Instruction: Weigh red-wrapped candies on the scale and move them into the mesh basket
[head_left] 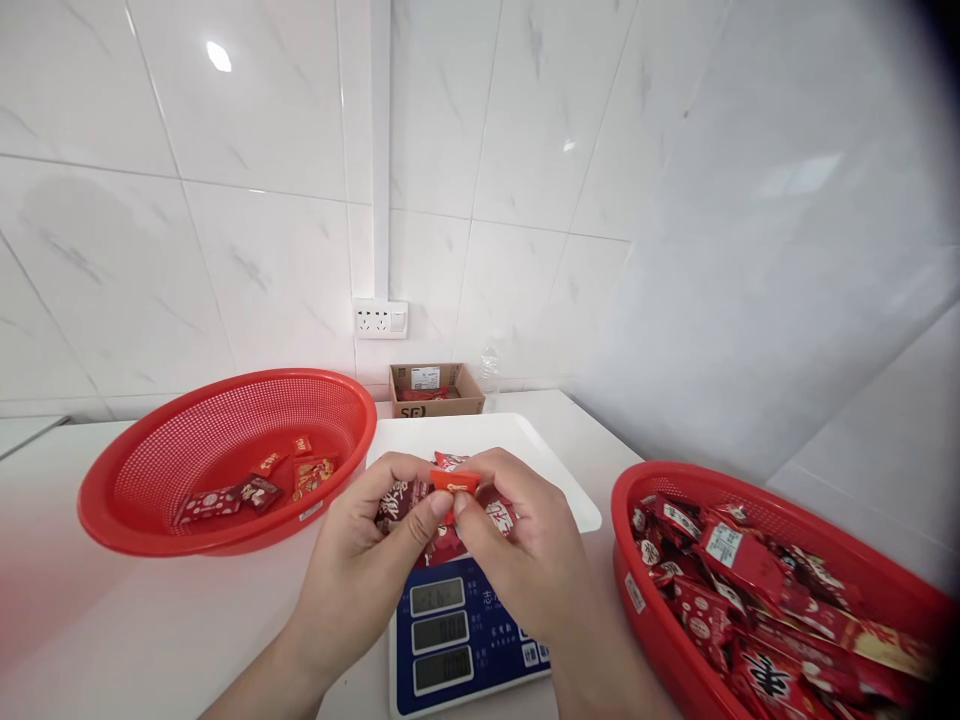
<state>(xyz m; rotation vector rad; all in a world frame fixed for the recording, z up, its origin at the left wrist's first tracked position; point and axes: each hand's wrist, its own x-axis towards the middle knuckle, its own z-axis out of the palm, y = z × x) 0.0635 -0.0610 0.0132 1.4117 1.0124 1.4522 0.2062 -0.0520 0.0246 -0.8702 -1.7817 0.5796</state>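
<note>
A small red snack packet (454, 481) is pinched between the thumbs and fingers of both my hands. My left hand (367, 545) grips its left end and my right hand (517, 535) its right end. Below the hands, several dark red snack packets (444, 546) lie on the white pan of a digital scale (480, 635), partly hidden by my fingers. The scale has a blue front panel with three grey displays, partly covered by my right hand.
On the left a red mesh basket (112, 530) holds several packets. Another red basket (628, 540), full of red packets, stands at the right. A small cardboard box (450, 407) sits against the tiled wall, under a power socket (381, 319), with a clear plastic object (490, 370) beside it.
</note>
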